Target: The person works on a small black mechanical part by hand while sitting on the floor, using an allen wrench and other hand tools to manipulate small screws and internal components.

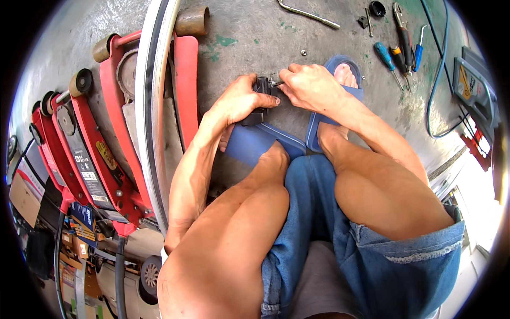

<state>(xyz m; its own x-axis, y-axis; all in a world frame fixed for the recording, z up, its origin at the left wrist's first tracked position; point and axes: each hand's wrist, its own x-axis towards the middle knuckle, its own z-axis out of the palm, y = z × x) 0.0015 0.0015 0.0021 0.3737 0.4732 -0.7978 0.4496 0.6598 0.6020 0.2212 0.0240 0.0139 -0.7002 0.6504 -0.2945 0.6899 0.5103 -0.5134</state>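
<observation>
My left hand (240, 100) is closed around a small black block-shaped part (254, 117), its thumb pressed across the front. The part is held low, just above my left blue slide sandal (255, 142). At the part's right side my right hand (311, 87) is closed in a pinch, with fingertips on a small shiny metal piece (273, 83). That piece looks like a screw or pin, but my fingers partly cover it. Whether it is fixed in the black part I cannot tell.
Red floor jacks (95, 149) stand at left, behind a long silver-and-black curved strip (153, 95). On the concrete lie a bent metal bar (311, 14), a nut (304, 52), a blue screwdriver (384, 55) and pliers (405, 42). A blue hose (436, 95) runs past a grey jug (473, 80).
</observation>
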